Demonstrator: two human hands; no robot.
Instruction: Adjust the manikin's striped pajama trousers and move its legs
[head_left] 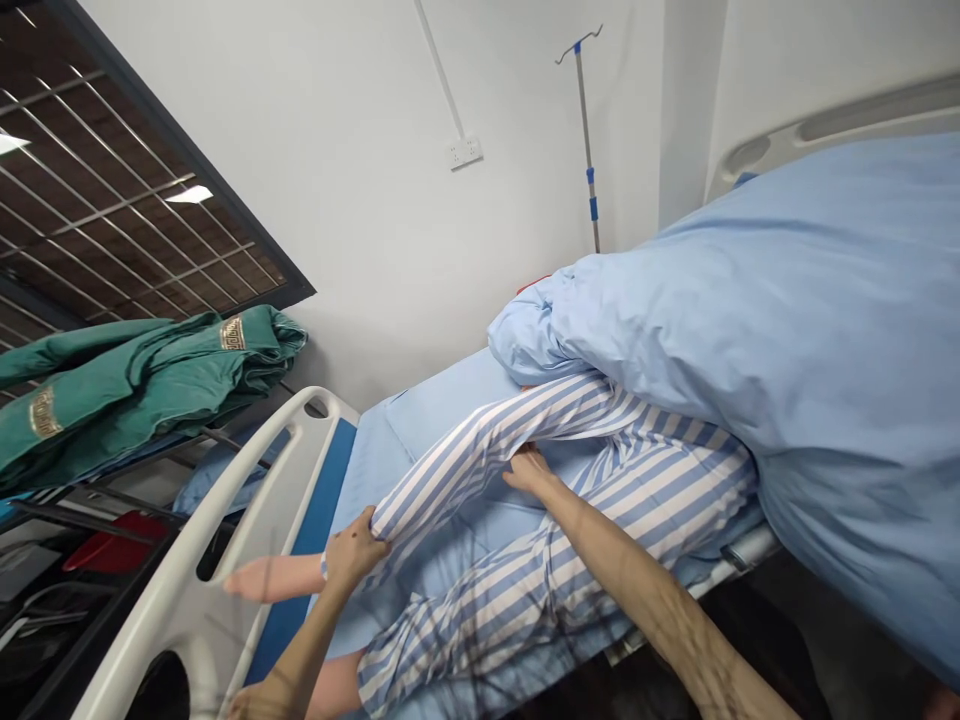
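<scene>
Blue-and-white striped pajama trousers [450,470] clothe two legs lying on the bed. My left hand [354,552] is closed round the lower end of the far trouser leg, just above the bare, smooth foot [277,578]. Under the knee or thigh of that same leg, my right hand [531,470] grips the striped cloth from below, its fingertips partly hidden. The far leg is slightly bent at the knee; the near leg lies along the mattress edge. A light blue quilt [825,330] covers the upper body. Whether the figure is a manikin cannot be told.
A pale footboard [199,530] borders the bed's left end, by the blue sheet [450,385]. Behind stands an IV pole [585,120] against the wall. Green folded clothing [157,385] lies on a rack at left, under a barred window [127,170].
</scene>
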